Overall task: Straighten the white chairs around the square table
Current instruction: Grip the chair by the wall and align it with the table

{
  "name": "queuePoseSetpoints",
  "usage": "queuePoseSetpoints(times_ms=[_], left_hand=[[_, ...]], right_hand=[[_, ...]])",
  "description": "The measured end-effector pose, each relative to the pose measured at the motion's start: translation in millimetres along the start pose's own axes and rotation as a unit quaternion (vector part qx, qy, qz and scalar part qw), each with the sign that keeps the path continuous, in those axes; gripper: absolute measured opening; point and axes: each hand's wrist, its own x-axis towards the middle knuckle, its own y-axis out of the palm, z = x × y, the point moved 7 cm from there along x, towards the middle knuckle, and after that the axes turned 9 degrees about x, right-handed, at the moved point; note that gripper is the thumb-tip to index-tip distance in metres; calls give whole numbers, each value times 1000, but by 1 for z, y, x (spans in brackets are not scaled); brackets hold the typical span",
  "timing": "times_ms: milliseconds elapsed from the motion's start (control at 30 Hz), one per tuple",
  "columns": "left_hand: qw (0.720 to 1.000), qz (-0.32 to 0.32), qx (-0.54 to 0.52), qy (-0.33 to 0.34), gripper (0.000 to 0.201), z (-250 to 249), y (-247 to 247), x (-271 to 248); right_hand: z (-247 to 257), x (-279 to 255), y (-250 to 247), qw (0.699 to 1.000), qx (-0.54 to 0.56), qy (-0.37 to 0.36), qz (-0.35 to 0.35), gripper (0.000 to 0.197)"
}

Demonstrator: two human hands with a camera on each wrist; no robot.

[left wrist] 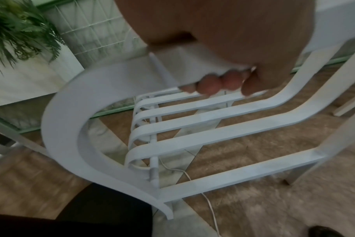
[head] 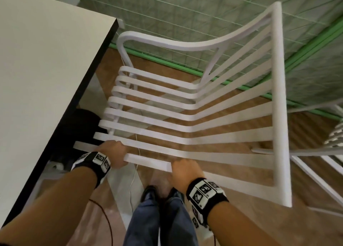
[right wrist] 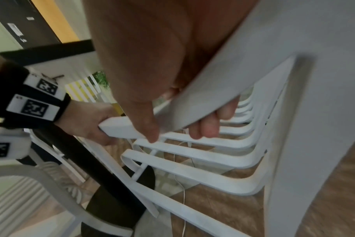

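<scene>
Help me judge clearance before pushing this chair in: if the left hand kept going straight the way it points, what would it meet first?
The left hand grips the white chair's near armrest and points away across the seat slats. Straight on, it would probably meet the next slat first; the table edge stays alongside. Depth is unclear.

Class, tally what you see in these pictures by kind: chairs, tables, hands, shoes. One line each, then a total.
White chairs: 2 (held chair, second chair)
Tables: 1
Hands: 2 (left hand, right hand)
Shoes: 2
Total: 7
</scene>
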Motion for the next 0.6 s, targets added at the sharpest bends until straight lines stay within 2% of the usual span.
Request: queuePoseSetpoints(times_ms=[100,200,333,400,500,600], left_hand=[[999,-10,-28,-15,37,-7,-6,-9],[997,-43,-57,1,48,-34,-20,-19],[993,-44,-106,30,68,-90,-34,-25],[991,-54,-113,48,71,-115,-44,-26],[989,-66,-109,70,63,-141,-61,-28],[991,-73,-92,61,54,-150,-70,-27]], right_hand=[[-12,-38,-28,994,77,16,-71,41],[-26,-93,-79,967,132,27,-217,37],[-51,-164,-136,891,121,59,-434,29],[-66,-188,-152,848,138,73,-507,32],[-99,-197,-160,816,207,113,-527,40],[-133,-183,-149,812,319,177,-456,56]])
